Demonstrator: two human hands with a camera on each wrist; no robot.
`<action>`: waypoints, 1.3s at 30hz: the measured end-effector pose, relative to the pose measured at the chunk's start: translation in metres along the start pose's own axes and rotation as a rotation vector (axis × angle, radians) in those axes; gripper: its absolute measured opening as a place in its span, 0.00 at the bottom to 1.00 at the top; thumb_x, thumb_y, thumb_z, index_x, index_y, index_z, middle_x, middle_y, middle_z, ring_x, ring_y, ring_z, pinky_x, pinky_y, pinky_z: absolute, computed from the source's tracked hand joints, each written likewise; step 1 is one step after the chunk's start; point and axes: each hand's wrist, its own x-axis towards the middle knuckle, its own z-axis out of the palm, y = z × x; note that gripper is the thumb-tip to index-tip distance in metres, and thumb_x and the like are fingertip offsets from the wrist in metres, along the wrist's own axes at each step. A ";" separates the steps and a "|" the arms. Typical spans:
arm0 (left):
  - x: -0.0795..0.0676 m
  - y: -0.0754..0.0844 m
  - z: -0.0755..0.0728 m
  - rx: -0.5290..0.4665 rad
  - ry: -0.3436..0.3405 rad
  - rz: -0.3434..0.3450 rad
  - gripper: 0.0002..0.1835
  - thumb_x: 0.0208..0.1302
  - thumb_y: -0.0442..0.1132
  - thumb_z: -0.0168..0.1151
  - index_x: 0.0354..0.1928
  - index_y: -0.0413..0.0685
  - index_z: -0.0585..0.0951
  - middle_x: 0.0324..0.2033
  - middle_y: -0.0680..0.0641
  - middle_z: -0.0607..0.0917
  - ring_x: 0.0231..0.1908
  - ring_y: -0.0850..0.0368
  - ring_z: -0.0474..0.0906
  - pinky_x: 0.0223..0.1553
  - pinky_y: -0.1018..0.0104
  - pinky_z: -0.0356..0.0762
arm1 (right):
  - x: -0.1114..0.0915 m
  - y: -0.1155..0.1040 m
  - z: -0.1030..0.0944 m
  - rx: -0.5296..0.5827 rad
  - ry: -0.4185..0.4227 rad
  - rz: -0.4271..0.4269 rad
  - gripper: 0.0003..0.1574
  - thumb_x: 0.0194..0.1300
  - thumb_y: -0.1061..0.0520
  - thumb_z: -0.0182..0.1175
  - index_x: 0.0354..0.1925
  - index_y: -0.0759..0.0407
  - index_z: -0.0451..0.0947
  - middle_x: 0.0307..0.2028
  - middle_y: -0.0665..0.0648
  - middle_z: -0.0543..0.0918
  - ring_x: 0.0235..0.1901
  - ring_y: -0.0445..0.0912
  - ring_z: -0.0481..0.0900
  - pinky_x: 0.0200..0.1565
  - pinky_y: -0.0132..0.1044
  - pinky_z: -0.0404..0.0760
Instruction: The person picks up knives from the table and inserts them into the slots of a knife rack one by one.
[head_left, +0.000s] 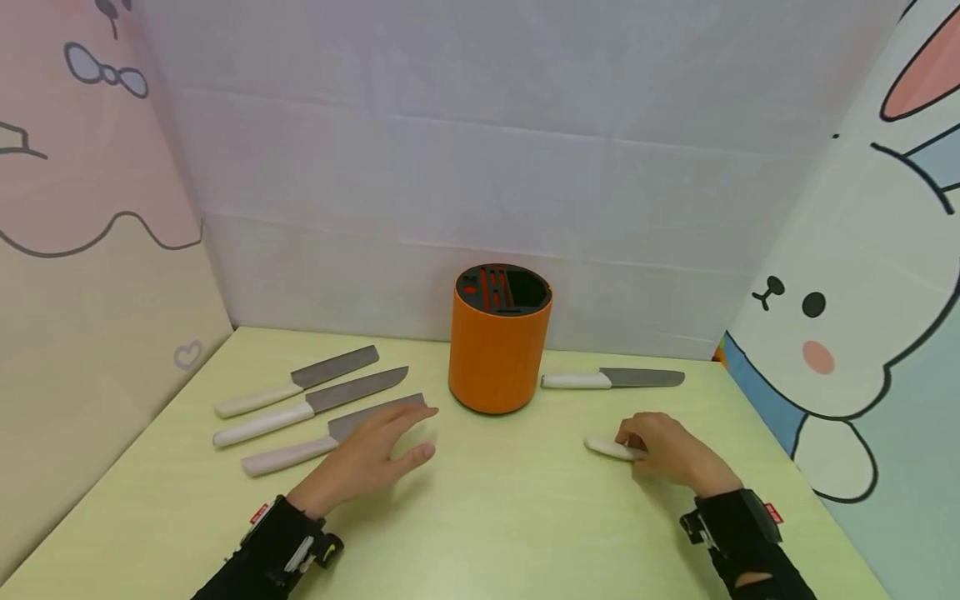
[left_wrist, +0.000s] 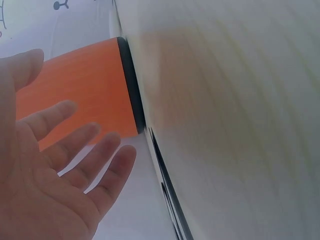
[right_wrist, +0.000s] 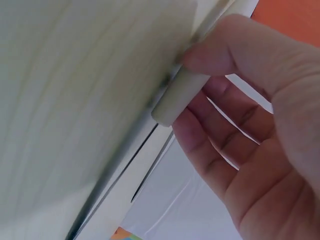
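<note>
Right hand (head_left: 670,450): thumb and fingers pinching a white handle (head_left: 606,448) on the table's (head_left: 510,517) right side, nearer than a white-handled knife (head_left: 576,381) lying flat. Left hand (head_left: 367,458): fingers spread, overlapping the nearest of three pale-handled knives (head_left: 288,458) at left; contact cannot be determined. Orange knife block (head_left: 495,358), black slotted top, upright at far centre, between the knives.
</note>
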 end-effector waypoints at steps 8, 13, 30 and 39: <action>0.008 0.004 -0.002 -0.011 -0.010 -0.001 0.30 0.68 0.63 0.51 0.68 0.63 0.66 0.66 0.52 0.66 0.65 0.50 0.60 0.60 0.44 0.65 | 0.005 -0.018 -0.007 -0.019 0.120 -0.086 0.20 0.45 0.69 0.68 0.38 0.53 0.79 0.29 0.44 0.75 0.30 0.40 0.73 0.34 0.38 0.78; 0.014 0.005 -0.003 -0.014 -0.002 0.005 0.28 0.68 0.62 0.52 0.68 0.69 0.64 0.65 0.55 0.67 0.61 0.57 0.65 0.58 0.49 0.68 | 0.013 -0.037 -0.015 0.024 0.163 -0.079 0.22 0.46 0.69 0.66 0.39 0.50 0.79 0.30 0.42 0.75 0.29 0.38 0.72 0.33 0.36 0.77; 0.024 0.014 -0.003 -0.040 -0.001 0.001 0.30 0.68 0.62 0.52 0.68 0.62 0.65 0.64 0.58 0.67 0.58 0.58 0.67 0.55 0.51 0.71 | 0.039 -0.094 -0.027 0.257 0.273 -0.131 0.23 0.51 0.67 0.67 0.45 0.49 0.78 0.36 0.43 0.79 0.32 0.38 0.77 0.37 0.39 0.82; 0.032 0.018 -0.004 -0.045 -0.009 0.015 0.29 0.68 0.62 0.51 0.68 0.67 0.63 0.64 0.57 0.67 0.60 0.58 0.65 0.56 0.52 0.71 | 0.049 -0.116 -0.028 0.366 0.373 -0.183 0.24 0.52 0.67 0.68 0.45 0.47 0.77 0.38 0.43 0.79 0.33 0.38 0.79 0.37 0.36 0.82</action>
